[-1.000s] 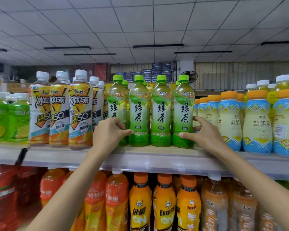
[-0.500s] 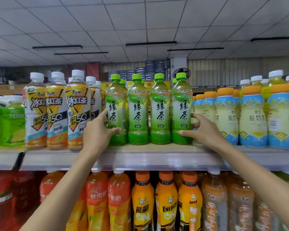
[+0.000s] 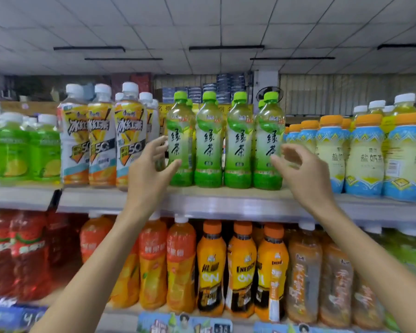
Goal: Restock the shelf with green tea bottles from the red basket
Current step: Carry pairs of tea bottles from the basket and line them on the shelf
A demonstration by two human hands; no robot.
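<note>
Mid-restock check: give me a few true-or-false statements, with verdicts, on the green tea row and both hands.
1. Four green tea bottles stand upright in the front row. True.
2. The left hand lifts a bottle. False: it is open beside the leftmost one, holding nothing.
3. The right hand is open by the rightmost bottle. True.
4. The green tea caps are white. False: they are green.
5. They stand on the lower shelf. False: on the upper shelf.
</note>
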